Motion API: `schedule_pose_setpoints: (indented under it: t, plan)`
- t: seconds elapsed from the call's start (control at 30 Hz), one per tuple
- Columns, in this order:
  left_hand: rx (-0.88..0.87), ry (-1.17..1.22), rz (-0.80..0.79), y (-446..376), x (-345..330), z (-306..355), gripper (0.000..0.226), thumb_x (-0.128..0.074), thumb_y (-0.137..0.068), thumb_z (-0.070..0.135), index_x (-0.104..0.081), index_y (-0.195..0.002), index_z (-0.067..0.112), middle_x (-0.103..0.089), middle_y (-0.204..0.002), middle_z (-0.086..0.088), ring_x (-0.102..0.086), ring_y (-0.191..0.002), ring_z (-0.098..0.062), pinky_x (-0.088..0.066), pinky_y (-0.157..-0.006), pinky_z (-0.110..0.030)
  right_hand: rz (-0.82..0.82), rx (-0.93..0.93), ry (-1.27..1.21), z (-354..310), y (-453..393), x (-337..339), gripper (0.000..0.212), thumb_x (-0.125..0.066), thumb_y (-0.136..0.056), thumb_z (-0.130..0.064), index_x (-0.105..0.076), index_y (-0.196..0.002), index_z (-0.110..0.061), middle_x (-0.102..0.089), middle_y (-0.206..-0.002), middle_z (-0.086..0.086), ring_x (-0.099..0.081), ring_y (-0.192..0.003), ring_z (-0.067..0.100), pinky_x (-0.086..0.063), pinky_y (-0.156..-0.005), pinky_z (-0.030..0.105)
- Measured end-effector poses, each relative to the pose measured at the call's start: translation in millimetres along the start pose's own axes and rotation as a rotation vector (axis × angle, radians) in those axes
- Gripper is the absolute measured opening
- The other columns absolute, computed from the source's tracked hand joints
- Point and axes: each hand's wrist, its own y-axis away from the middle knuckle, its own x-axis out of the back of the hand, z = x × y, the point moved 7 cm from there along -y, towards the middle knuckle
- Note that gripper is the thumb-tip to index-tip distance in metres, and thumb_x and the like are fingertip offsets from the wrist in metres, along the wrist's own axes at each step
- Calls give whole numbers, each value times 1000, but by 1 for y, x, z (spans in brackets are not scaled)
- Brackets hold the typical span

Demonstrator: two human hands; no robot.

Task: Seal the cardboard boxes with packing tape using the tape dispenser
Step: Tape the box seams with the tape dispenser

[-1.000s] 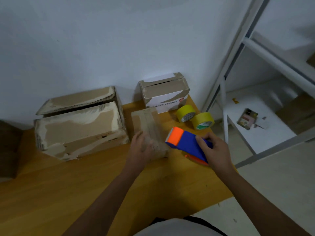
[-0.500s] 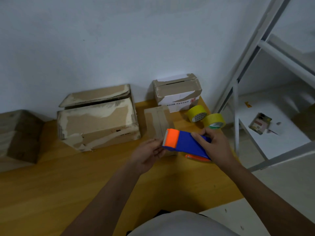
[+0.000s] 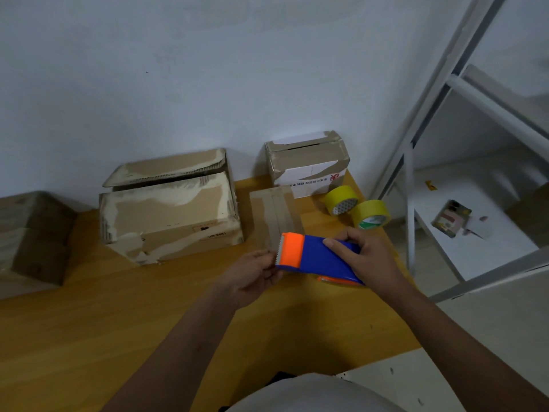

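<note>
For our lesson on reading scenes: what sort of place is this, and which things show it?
Probably a small packing or storage room: worn cardboard boxes on a wooden table, spare yellow tape rolls, and white metal shelving alongside.

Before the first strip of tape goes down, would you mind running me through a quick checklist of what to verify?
1. Tape dispenser held firmly: ok, the right hand grips its blue body.
2. Tape end pulled free: cannot tell, the left hand has its fingers at the orange toothed end, but no tape shows.
3. Target box within reach: ok, the flat box lies just behind the dispenser.
4. Flat box needs tape: cannot tell, strips already seem to run along its top.
5. Large box ready: not ok, its top flap stands open.
6. Spare tape: ok, two yellow rolls on the table.
</note>
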Motion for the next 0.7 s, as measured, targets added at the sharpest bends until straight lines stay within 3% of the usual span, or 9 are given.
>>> schedule_pose_setpoints:
  t: [0.13,0.23,0.37,0.43,0.6,0.7]
  plan:
    - [-57,-35,41,0,1,4,16,-53,-101,11,-67,-107,7,-72,-92,-6,-68,-79,-11,-54,-62,-21,-16,-10,-1,2,1,-1,35,-56,-78,-58,-63,-80,-24,-68,-76,-7,-66,-72,4,-53,-60,30]
    - [-153,-106,104,-2,3,9,16,-53,-101,10,-69,-100,7,-70,-87,-6,-66,-73,-10,-53,-61,-22,-22,-8,-11,1,0,-4,36,-57,-74,-64,-63,-87,-31,-69,-76,-12,-66,-71,-1,-50,-56,17]
    - [-243,-261,202,-5,7,15,19,-53,-100,11,-71,-105,3,-70,-101,-21,-63,-84,-23,-53,-75,-34,-47,38,34,-2,-3,-6,33,-55,-71,-70,-58,-85,-40,-68,-76,-12,-65,-71,-4,-50,-54,14]
    - [-283,-295,225,-5,10,20,20,-54,-100,12,-71,-104,3,-70,-104,-23,-64,-85,-26,-56,-75,-37,-55,57,51,-2,-7,-4,33,-55,-70,-72,-57,-83,-42,-68,-74,-11,-64,-69,-4,-48,-52,13]
    - [-343,-340,279,-6,20,31,17,-56,-99,13,-71,-102,5,-71,-94,-12,-67,-85,-18,-57,-75,-28,-100,94,138,-1,-15,-5,30,-53,-73,-71,-54,-82,-43,-65,-73,-13,-61,-70,-9,-44,-51,9]
    - [-397,-298,417,3,61,40,14,-60,-96,10,-71,-96,2,-63,-80,-6,-59,-75,-13,-52,-67,-19,-138,74,187,11,-18,5,38,-52,-72,-71,-59,-86,-35,-67,-76,-9,-65,-69,1,-52,-55,19]
